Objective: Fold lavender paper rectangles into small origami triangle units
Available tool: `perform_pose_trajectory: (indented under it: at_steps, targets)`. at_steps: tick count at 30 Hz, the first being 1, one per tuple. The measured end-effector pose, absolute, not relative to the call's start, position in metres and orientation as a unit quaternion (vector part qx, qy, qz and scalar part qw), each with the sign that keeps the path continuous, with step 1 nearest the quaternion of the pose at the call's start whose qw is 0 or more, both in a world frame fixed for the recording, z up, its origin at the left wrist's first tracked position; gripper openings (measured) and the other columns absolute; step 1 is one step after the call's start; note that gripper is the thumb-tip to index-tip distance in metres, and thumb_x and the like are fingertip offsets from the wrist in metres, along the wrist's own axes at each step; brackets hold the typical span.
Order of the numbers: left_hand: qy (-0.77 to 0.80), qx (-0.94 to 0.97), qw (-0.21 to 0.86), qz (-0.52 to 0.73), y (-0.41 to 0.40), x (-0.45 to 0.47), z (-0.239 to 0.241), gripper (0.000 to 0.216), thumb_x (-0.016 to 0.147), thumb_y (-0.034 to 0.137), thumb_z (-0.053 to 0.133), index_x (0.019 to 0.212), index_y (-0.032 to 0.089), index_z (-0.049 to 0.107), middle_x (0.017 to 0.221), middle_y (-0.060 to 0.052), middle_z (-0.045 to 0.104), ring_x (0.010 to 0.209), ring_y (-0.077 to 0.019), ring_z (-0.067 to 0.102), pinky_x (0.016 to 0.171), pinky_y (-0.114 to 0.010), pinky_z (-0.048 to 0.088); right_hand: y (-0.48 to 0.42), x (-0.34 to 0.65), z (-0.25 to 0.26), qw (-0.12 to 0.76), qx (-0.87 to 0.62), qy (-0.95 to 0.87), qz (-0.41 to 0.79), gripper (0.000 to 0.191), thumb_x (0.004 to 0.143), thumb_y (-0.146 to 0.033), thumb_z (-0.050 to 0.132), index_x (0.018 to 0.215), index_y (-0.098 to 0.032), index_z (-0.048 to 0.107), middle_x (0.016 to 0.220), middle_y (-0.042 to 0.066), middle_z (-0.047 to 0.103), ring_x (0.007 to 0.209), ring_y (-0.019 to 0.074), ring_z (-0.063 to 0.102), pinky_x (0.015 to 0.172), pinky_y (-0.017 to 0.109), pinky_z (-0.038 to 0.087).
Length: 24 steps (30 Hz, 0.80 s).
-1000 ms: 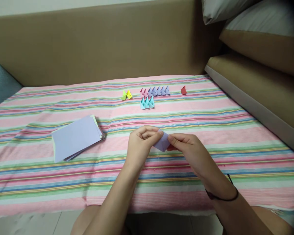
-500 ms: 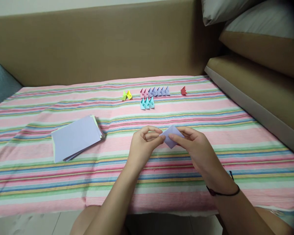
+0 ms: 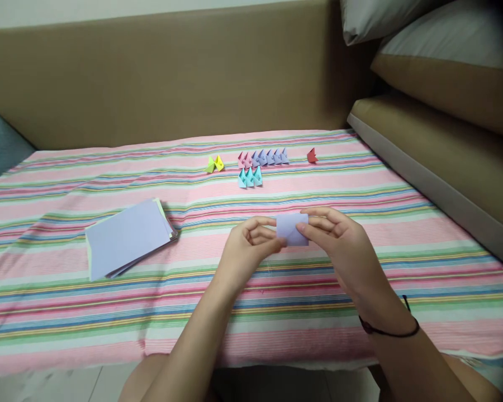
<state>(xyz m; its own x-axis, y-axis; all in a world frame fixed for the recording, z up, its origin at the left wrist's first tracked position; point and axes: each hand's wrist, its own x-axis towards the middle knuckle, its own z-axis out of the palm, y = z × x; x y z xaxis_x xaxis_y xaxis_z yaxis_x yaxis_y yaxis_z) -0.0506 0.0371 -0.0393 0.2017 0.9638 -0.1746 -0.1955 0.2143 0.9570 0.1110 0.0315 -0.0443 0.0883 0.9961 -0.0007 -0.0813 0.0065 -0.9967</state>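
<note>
A small square of light purple folded paper (image 3: pixel 290 228) is held up over the striped cloth, with crease lines on its face. My left hand (image 3: pixel 249 245) pinches its left edge, thumb in front near the lower left corner. On the right side, my right hand (image 3: pixel 339 237) grips it between thumb and fingers, the thumb lying on the front face. Beyond the hands stand small folded paper pieces: a row of pink and purple ones (image 3: pixel 270 157), turquoise ones (image 3: pixel 250 178), a yellow one (image 3: pixel 218 163) beside a lime green one (image 3: pixel 210 165), and a red one (image 3: pixel 312 156).
A stack of paper sheets (image 3: pixel 128 237), purple on top, lies to the left. Pink striped cloth (image 3: pixel 218 312) covers the seat. Behind rises a brown backrest (image 3: pixel 171 78); brown and grey cushions (image 3: pixel 444 134) are piled at right. A blue-grey cushion (image 3: pixel 2 139) sits far left.
The purple paper has turned from a diamond position to a square with level edges. My right hand has shifted slightly right, its forefinger now along the top. The view has moved slightly.
</note>
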Motion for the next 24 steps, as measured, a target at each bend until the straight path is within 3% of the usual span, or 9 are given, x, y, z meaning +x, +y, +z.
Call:
perform_pose_trajectory:
  at_steps: [6,9,13,16,19,22,24]
  targets:
    - [0.360,0.498,0.684,0.393,0.0332,-0.0540,-0.0321,0.076,0.058,0.009,0.078,0.126,0.028,0.049,0.066,0.006,0.058,0.063,-0.0120,0.063,0.063,-0.024,0.051,0.0326,0.1157,-0.0405,0.520,-0.503,-0.484,0.493,0.026,0.073,-0.033,0.072,0.093,-0.020,0.064,0.076,0.002,0.070,0.073,0.0180,0.065,0.062,0.028,0.051]
    - [0.343,0.521,0.683,0.379,0.0332,-0.0564,-0.0302,0.063,0.062,0.011,0.076,0.121,0.027,0.057,0.068,0.004,0.061,0.064,-0.0127,0.064,0.064,-0.024,0.051,0.0330,0.1175,-0.0397,0.513,-0.502,-0.480,0.505,0.027,0.072,-0.033,0.072,0.093,-0.020,0.064,0.076,0.002,0.070,0.071,0.0169,0.064,0.062,0.028,0.050]
    - [0.398,0.527,0.643,0.387,0.0345,-0.0533,-0.0325,0.020,0.071,0.024,0.072,0.091,0.018,0.073,0.067,-0.002,0.067,0.065,-0.0140,0.063,0.065,-0.025,0.052,0.0321,0.1176,-0.0395,0.490,-0.502,-0.486,0.521,0.030,0.071,-0.036,0.073,0.094,-0.019,0.065,0.073,0.002,0.069,0.068,0.0167,0.063,0.060,0.028,0.049]
    - [0.428,0.494,0.617,0.439,0.0353,-0.0492,-0.0352,0.015,0.074,0.030,0.070,0.074,0.015,0.073,0.070,-0.003,0.069,0.067,-0.0145,0.064,0.067,-0.025,0.053,0.0309,0.1168,-0.0387,0.479,-0.484,-0.493,0.542,0.031,0.076,-0.039,0.068,0.100,-0.020,0.068,0.084,0.004,0.070,0.078,0.0183,0.064,0.066,0.030,0.052]
    - [0.438,0.449,0.609,0.485,0.0361,-0.0481,-0.0363,0.018,0.073,0.029,0.072,0.083,0.014,0.072,0.072,-0.003,0.071,0.068,-0.0141,0.065,0.067,-0.024,0.054,0.0300,0.1172,-0.0373,0.476,-0.459,-0.480,0.577,0.032,0.082,-0.043,0.062,0.106,-0.023,0.068,0.099,0.005,0.069,0.086,0.0190,0.065,0.074,0.033,0.053]
    - [0.437,0.393,0.616,0.525,0.0373,-0.0496,-0.0371,0.035,0.070,0.027,0.075,0.103,0.017,0.067,0.072,-0.001,0.072,0.068,-0.0134,0.067,0.067,-0.023,0.055,0.0295,0.1184,-0.0359,0.466,-0.447,-0.476,0.597,0.033,0.082,-0.041,0.063,0.109,-0.023,0.067,0.097,0.006,0.070,0.084,0.0190,0.067,0.075,0.033,0.054]
    - [0.432,0.345,0.644,0.529,0.0383,-0.0502,-0.0383,0.036,0.069,0.024,0.076,0.103,0.016,0.067,0.071,0.000,0.072,0.066,-0.0108,0.066,0.065,-0.019,0.055,0.0289,0.1188,-0.0350,0.465,-0.436,-0.486,0.597,0.032,0.082,-0.039,0.064,0.108,-0.022,0.066,0.093,0.006,0.071,0.082,0.0185,0.067,0.075,0.033,0.055]
